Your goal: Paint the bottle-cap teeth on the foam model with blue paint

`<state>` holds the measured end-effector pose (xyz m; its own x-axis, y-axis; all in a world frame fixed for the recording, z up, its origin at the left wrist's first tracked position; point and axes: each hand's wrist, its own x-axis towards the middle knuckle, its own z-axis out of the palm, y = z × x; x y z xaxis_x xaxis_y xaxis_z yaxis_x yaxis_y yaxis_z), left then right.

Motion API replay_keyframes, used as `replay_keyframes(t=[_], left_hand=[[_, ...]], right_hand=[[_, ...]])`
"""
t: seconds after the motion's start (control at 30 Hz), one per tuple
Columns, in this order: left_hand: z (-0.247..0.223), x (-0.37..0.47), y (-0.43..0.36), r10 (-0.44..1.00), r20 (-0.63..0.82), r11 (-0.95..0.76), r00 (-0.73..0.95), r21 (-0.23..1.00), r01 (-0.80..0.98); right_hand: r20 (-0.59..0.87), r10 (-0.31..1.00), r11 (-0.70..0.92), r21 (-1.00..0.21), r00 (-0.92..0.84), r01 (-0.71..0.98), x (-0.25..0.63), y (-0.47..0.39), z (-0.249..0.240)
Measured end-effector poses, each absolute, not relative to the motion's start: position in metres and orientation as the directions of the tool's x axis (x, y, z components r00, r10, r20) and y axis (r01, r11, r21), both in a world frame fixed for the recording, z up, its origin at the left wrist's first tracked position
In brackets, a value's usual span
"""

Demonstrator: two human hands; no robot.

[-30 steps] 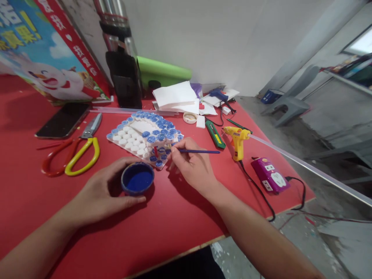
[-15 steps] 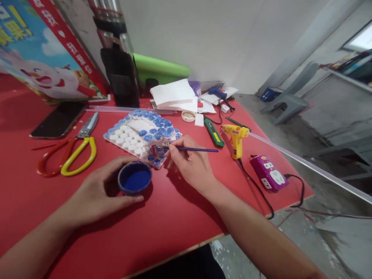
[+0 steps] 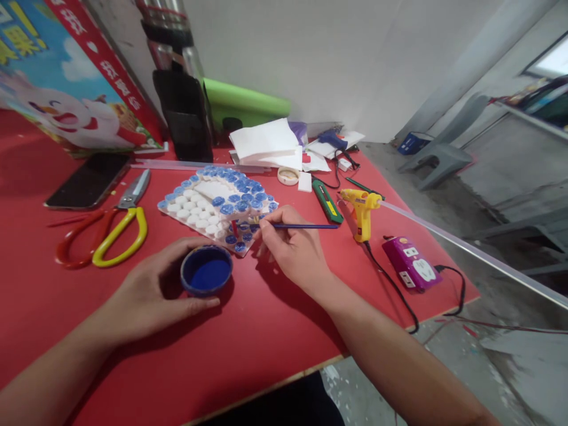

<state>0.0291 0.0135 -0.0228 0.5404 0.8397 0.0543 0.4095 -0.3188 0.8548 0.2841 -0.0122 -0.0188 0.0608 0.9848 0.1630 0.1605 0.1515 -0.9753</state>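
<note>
My left hand (image 3: 155, 290) is wrapped round a small round cup of blue paint (image 3: 206, 272), thumb at the front and fingers behind it. Between the fingertips of my right hand (image 3: 290, 245) is a slim blue paintbrush (image 3: 306, 226), its handle pointing right. The brush tip is at the near right corner of a white craft piece (image 3: 208, 207) covered with round discs. Discs along its back and right side are painted blue, while those at the front left are white. A short red post shows under its raised part. My fingers partly hide the brush tip.
Scissors (image 3: 110, 225) and a phone (image 3: 89, 180) lie at the left. White papers (image 3: 266, 145), a tape roll (image 3: 288, 176) and a green box cutter (image 3: 327, 202) lie behind. A yellow glue gun (image 3: 361, 213) and purple power strip (image 3: 410, 263) are at the right.
The brush handle has shifted very slightly to the right in my right hand. My left hand and the paint cup stay practically where they were.
</note>
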Motion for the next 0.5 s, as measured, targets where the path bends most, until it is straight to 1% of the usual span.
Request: replay_keyframes(t=[0.17,0.33,0.5], left_hand=[[-0.0227,0.0295,0.0137,0.839,0.039,-0.312,0.542,0.851,0.422],[-0.0221,0.03,0.0128,0.841,0.035,-0.309,0.54,0.851,0.425],[-0.0194,0.0301,0.0138,0.818,0.047,-0.348,0.573,0.834,0.429]], right_hand=[[0.131,0.99,0.125,-0.987,0.054,0.101,0.2828,-0.0139,-0.0165],[0.118,0.987,0.115,-0.993,0.112,0.034,0.2836,-0.0114,-0.0143],[0.125,0.988,0.121,-0.991,0.093,0.05,0.2846,-0.0097,-0.0166]])
